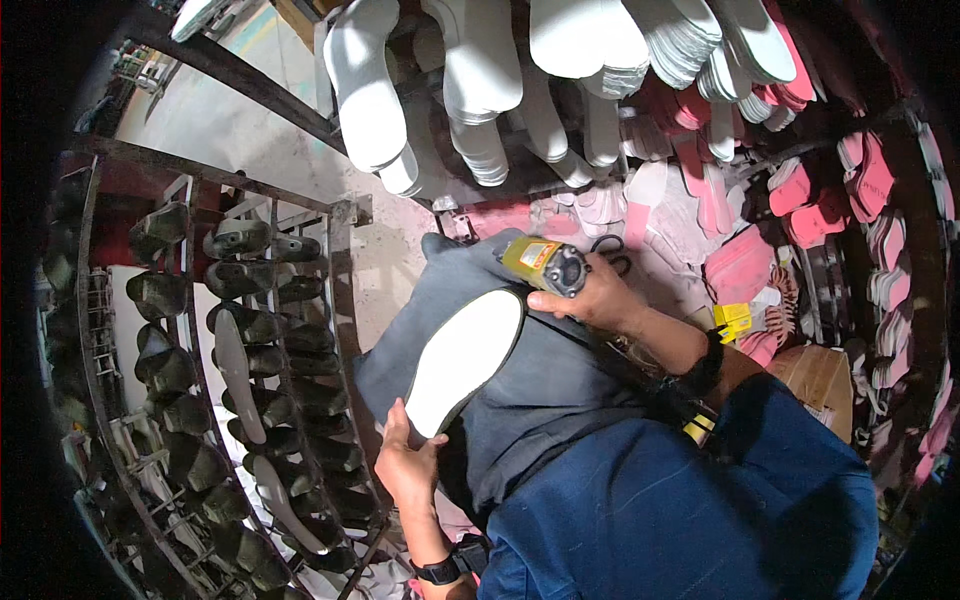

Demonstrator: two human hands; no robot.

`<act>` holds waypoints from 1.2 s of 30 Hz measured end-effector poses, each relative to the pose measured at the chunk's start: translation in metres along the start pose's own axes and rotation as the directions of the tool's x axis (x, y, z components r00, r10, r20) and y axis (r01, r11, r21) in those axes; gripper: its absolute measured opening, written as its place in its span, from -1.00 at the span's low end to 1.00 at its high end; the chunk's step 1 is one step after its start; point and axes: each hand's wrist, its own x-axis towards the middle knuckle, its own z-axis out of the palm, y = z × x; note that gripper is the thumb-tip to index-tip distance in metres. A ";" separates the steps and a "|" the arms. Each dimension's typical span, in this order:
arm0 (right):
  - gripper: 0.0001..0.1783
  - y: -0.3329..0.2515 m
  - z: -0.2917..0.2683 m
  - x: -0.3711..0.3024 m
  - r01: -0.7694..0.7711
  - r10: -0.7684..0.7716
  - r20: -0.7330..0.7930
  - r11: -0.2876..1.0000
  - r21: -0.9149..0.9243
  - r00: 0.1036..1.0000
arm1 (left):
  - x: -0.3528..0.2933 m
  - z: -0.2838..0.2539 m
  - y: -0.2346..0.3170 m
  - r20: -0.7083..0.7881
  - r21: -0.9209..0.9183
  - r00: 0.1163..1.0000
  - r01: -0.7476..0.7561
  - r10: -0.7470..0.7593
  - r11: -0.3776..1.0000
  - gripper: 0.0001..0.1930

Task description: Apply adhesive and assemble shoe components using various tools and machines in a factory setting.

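Note:
A white insole (465,350) with a thin dark edge lies slantwise over the dark grey cloth (545,385) on my lap. My left hand (410,465) pinches its lower end, thumb on the top face and fingers along the side. My right hand (605,295) is wrapped round a yellow-green power tool (540,265) with a dark, round end cap, just past the insole's upper end. The right thumb rests at the insole's upper edge. The tool's working end is hidden from view.
To the left stands a metal rack (185,330) of dark shoes, with a few grey insoles (240,375) among them. Stacks of white insoles (475,60) hang over the far side. Pink and white pieces (740,265) pile up at right, near a cardboard box (815,385).

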 end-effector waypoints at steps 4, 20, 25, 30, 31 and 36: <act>-0.51 -0.015 -0.018 -0.020 0.087 -0.096 -0.019 0.959 -0.271 0.995 | 0.003 0.001 -0.004 0.003 0.002 1.000 0.014 -0.014 1.000 -0.15; -0.42 -0.050 0.020 -0.059 0.176 -0.095 0.301 0.951 -0.253 0.949 | 0.004 0.004 -0.003 -0.079 0.089 0.997 -0.001 0.008 0.996 -0.21; -0.39 -0.054 0.024 -0.067 0.424 -0.246 0.450 0.834 -0.354 0.859 | -0.013 0.004 -0.004 -0.109 0.094 0.993 -0.028 0.038 0.995 -0.27; -0.38 -0.056 0.044 -0.073 0.374 -0.188 0.448 0.848 -0.374 0.874 | -0.023 0.012 -0.004 -0.179 0.108 0.974 -0.118 0.136 0.987 -0.27; -0.39 -0.054 0.045 -0.071 0.361 -0.142 0.447 0.815 -0.454 0.883 | -0.024 0.014 -0.005 -0.191 0.104 0.972 -0.118 0.136 0.988 -0.27; -0.46 -0.056 0.023 -0.081 0.382 -0.226 0.398 0.845 -0.374 0.889 | -0.034 0.014 -0.004 -0.210 0.152 0.956 -0.177 0.207 0.972 -0.24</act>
